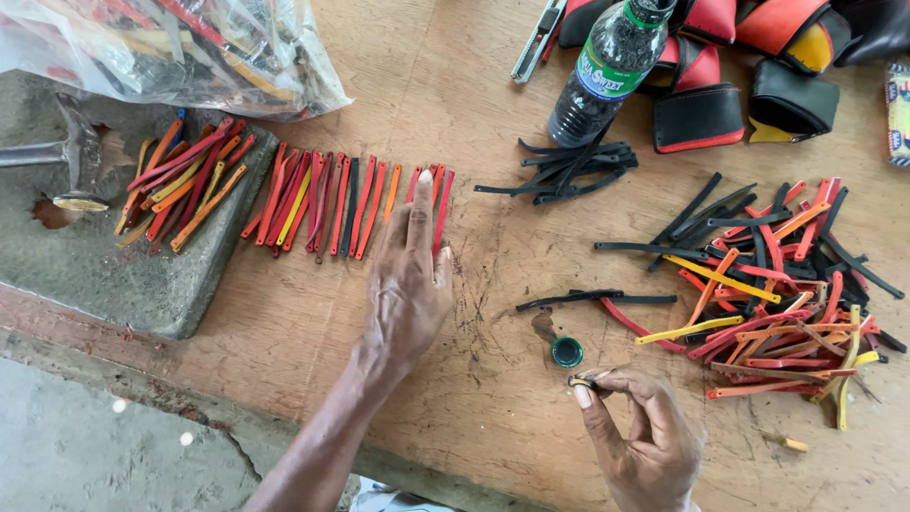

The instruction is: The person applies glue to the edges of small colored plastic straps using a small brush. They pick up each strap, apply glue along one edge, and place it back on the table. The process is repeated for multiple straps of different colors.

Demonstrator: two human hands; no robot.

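Note:
My left hand (pixel 409 280) lies flat on the wooden table, fingers stretched onto the right end of a neat row of red, orange and black strips (pixel 327 201). The index fingertip rests on a red strip at that end. My right hand (pixel 637 431) is low in view, its fingertips pinched on a small dark strip piece (pixel 581 383) with a yellowish edge. A small green bottle cap (pixel 567 352) sits just above that hand. A loose pile of mixed colored strips (pixel 773 289) spreads to the right.
A stone slab (pixel 104 265) at left carries more strips (pixel 180 182) and a hammer (pixel 66 156). A plastic bag of strips (pixel 180 47) lies top left. A dark bottle (pixel 611 71), a utility knife (pixel 538 38), black strips (pixel 569 169) and red-black wallets (pixel 730 76) sit at the top.

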